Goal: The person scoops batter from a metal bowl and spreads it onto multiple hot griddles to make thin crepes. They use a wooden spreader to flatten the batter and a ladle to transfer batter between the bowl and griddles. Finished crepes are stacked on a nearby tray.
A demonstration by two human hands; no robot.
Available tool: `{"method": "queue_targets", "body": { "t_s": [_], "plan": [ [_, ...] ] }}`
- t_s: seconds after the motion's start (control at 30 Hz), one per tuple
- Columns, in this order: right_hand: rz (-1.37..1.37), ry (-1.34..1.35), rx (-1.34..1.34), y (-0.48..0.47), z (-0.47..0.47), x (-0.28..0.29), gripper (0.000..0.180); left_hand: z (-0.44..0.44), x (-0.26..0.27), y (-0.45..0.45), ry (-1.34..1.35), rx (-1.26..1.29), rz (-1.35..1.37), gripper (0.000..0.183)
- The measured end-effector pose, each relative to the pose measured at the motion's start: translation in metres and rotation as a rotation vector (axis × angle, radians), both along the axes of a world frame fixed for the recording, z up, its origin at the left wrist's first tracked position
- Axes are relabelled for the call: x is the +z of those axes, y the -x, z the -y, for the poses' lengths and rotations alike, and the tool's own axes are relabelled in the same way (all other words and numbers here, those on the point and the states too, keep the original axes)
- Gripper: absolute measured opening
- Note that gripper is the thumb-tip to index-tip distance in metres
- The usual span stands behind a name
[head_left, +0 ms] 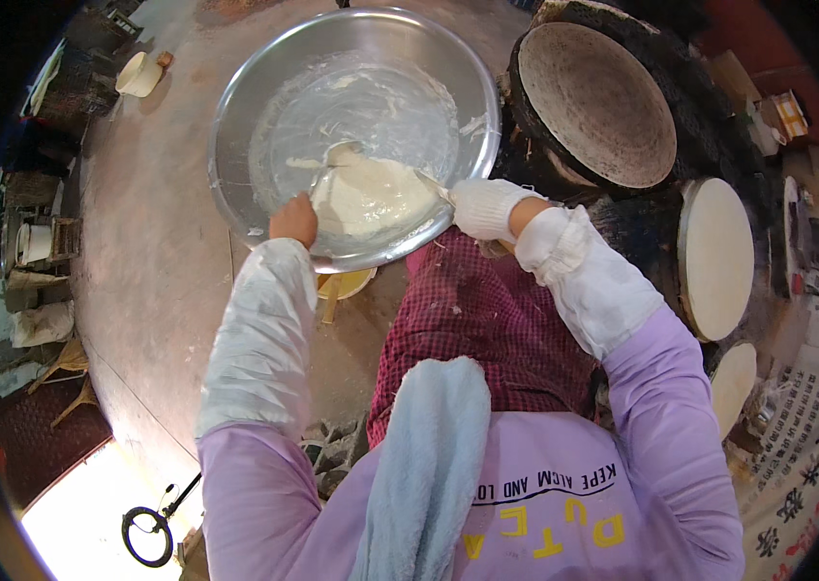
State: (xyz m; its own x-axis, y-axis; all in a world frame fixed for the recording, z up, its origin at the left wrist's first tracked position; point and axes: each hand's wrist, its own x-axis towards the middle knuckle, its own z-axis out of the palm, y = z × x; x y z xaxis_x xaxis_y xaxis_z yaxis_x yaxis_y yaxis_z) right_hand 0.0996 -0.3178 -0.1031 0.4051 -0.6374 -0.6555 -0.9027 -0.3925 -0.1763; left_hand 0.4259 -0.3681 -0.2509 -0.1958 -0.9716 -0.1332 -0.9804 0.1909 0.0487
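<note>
A wide stainless steel basin (pixel 235 145) stands before me, with pale, wet dough or thick batter (pixel 373 196) pooled at its near side and smears across its floor. My left hand (pixel 295 220), bare below a white sleeve cover, is closed at the left edge of this mass. It appears to grip the handle of a metal ladle (pixel 344 151), though the fingers hide most of the handle. In a white knit glove, my right hand (pixel 489 208) is at the right rim. From its fingers a thin flat tool (pixel 436 187) reaches into the batter; its grip is hidden.
A round concave pan (pixel 598 105) stands at upper right. Below it are round pale-topped discs (pixel 718 258), (pixel 734 388). A yellow tub (pixel 355 283) is partly under the basin. A white bucket (pixel 139 75) and a ring light (pixel 148 536) stand at left. A blue towel (pixel 431 436) hangs over my chest.
</note>
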Motion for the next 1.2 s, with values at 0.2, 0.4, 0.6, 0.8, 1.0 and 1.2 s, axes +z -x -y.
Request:
{"method": "queue_targets", "body": {
  "t_s": [0.2, 0.4, 0.6, 0.8, 1.0, 1.2],
  "plan": [
    [0.591, -0.344, -0.506, 0.008, -0.019, -0.026, 0.023, 0.005, -0.025, -0.059, -0.379, -0.218, -0.017, 0.025],
    [0.842, -0.487, -0.885, -0.002, -0.029, -0.033, 0.022, -0.030, 0.017, -0.010, -0.996, 0.605, -0.982, 0.025],
    [1.031, -0.887, -1.348, 0.001, -0.027, -0.016, 0.018, -0.068, 0.056, -0.003, -1.215, 0.889, -1.316, 0.026],
    [1.281, -0.986, -1.554, -0.019, -0.037, -0.026, 0.018, -0.079, 0.078, 0.047, -1.136, 0.389, -1.549, 0.022],
    [1.171, -0.614, -1.502, -0.022, -0.075, -0.016, 0.039, -0.013, -0.028, 0.066, -0.884, 0.922, -1.653, 0.021],
    [1.163, -0.574, -1.530, -0.025, -0.065, -0.032, 0.039, -0.024, -0.036, 0.066, -0.721, 0.703, -1.163, 0.022]
  ]
}}
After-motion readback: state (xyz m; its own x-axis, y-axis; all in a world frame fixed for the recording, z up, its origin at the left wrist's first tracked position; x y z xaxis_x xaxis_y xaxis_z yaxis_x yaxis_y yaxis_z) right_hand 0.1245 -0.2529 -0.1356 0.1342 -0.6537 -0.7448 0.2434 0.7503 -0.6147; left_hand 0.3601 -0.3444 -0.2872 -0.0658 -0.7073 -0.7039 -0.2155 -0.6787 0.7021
